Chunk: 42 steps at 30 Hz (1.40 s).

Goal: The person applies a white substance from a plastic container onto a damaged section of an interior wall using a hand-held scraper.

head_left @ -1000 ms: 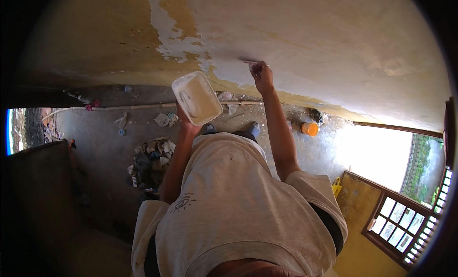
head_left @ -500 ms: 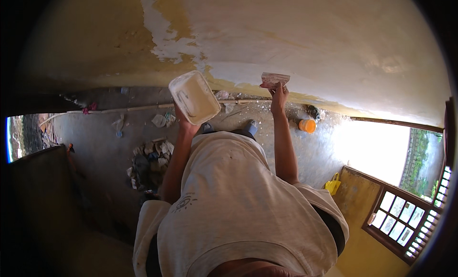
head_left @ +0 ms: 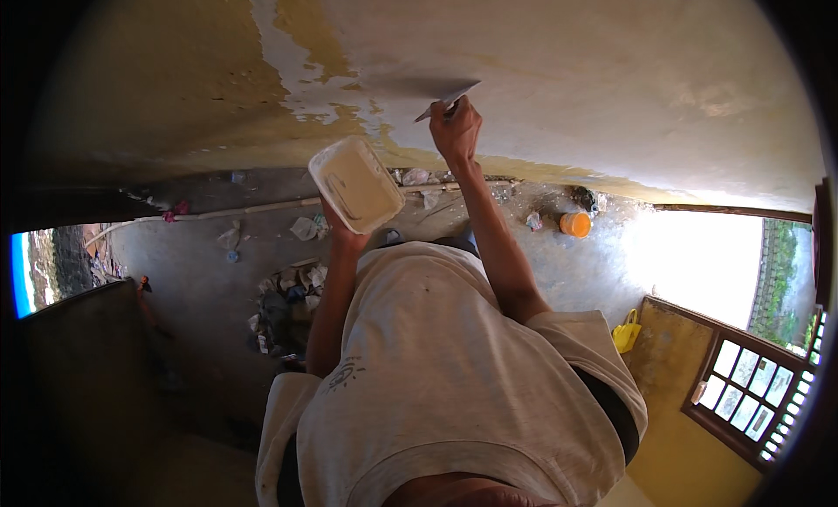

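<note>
Think of a clock face laid over the head view. The right hand (head_left: 458, 133) is just past twelve o'clock, up by the wall (head_left: 567, 62). Its fingers are curled in tight, and they hold a flat scraper (head_left: 461, 90). The scraper sits at half past twelve and leans, with its high end toward one o'clock. A dark shadow lies on the wall next to it – I cannot tell if the edge touches the wall.

The left hand (head_left: 348, 238) is at ten o'clock and holds a white tub (head_left: 387, 212). The hand is bent round the low end of the tub, but most of its fingers are hidden. The tub is tipped so we can see in, and there is pale paste (head_left: 356, 180) inside. The tub and the scraper are apart.

At eleven o'clock the wall has a pale, ragged patch (head_left: 284, 58) on yellow paint. Down on the floor (head_left: 192, 271), a long pole (head_left: 262, 208) runs from nine o'clock up toward twelve. A heap of rubbish (head_left: 278, 311) is at eight. An orange bucket (head_left: 575, 225) is near three – and a yellow bag (head_left: 626, 334) is near four.
</note>
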Tool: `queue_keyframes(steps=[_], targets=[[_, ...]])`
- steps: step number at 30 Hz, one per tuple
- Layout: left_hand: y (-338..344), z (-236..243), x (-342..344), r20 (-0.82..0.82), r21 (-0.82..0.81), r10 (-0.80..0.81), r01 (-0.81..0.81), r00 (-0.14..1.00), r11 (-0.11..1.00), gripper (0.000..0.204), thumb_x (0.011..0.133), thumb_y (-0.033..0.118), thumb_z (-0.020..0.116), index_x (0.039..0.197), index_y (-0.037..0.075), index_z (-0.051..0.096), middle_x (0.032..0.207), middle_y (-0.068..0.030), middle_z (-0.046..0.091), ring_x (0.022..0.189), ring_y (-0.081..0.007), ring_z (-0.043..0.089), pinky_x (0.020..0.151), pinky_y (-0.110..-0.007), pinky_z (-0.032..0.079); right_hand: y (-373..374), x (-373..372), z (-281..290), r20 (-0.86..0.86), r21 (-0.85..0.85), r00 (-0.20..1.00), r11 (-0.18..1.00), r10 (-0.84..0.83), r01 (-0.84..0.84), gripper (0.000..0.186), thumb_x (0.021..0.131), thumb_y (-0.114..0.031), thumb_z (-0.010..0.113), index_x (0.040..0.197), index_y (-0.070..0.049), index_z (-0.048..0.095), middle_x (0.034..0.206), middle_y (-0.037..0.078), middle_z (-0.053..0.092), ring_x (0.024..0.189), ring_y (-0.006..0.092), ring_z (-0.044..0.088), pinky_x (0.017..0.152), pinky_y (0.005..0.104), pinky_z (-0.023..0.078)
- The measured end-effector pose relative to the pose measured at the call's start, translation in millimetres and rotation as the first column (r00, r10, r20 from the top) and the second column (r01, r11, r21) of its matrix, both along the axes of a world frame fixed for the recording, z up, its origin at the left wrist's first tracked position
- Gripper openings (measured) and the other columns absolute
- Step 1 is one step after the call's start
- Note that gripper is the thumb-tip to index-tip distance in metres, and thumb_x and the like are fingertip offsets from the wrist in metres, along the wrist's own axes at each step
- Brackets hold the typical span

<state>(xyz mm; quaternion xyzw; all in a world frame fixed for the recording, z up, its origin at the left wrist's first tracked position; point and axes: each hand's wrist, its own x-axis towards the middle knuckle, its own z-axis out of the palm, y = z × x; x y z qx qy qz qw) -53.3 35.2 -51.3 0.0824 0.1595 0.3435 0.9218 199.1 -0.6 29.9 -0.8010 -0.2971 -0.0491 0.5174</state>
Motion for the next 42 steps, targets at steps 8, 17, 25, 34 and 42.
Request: queue_keyframes(steps=[8,17,25,34,42], targets=[[1.9,4.9,-5.7,-0.095,-0.069,0.065,-0.072,0.993,0.995,0.056,0.096,0.053,0.045,0.139,0.018,0.045,0.136,-0.003,0.054,0.124,-0.026,0.052,0.105,-0.049,0.041,-32.5,-30.3,-95.4,-0.778,0.496,0.465,0.867,0.423,0.04,0.021,0.097,-0.017,0.045,0.099,0.002,0.055,0.092,0.017,0.067,0.081,0.0281,0.065,0.072,0.0396,0.052],[2.7,17.4,4.2,-0.049,-0.053,-0.051,0.048,0.998,0.997,0.055,0.097,0.054,0.042,0.138,0.018,0.046,0.134,-0.0026,0.055,0.122,-0.0258,0.053,0.102,-0.048,0.044,-38.5,81.2,-86.8,-0.641,0.761,0.165,0.591,0.75,0.269,0.014,0.09,-0.011,0.052,0.08,-0.003,0.048,0.078,0.009,0.052,0.077,0.0203,0.054,0.073,0.0296,0.051],[-2.0,6.7,-4.7,-0.089,-0.07,0.003,-0.009,0.996,0.997,0.059,0.096,0.057,0.043,0.14,0.018,0.043,0.132,-0.0028,0.055,0.119,-0.0262,0.055,0.099,-0.049,0.048,-84.5,23.6,8.7,-0.637,0.771,0.373,0.551,0.675,0.319,0.017,0.09,-0.018,0.054,0.098,-0.003,0.059,0.102,0.012,0.066,0.096,0.0228,0.063,0.084,0.0355,0.05],[-1.4,17.6,2.2,-0.123,-0.081,-0.018,0.008,0.992,0.997,0.055,0.096,0.055,0.043,0.137,0.018,0.047,0.132,-0.0024,0.056,0.12,-0.0259,0.054,0.101,-0.048,0.045,-64.5,28.6,-179.9,-0.838,0.546,0.175,0.808,0.518,0.221,0.025,0.1,-0.026,0.045,0.112,-0.005,0.052,0.109,0.01,0.059,0.101,0.0233,0.057,0.092,0.0403,0.046],[-2.1,12.1,0.8,-0.048,-0.086,0.005,-0.009,0.999,0.996,0.053,0.097,0.053,0.042,0.136,0.017,0.048,0.131,-0.0025,0.057,0.12,-0.0255,0.055,0.101,-0.047,0.044,-30.3,30.2,-137.5,-0.791,0.61,0.261,0.747,0.554,0.263,0.022,0.1,-0.026,0.046,0.107,-0.007,0.055,0.104,0.006,0.058,0.098,0.02,0.056,0.089,0.0388,0.045]])
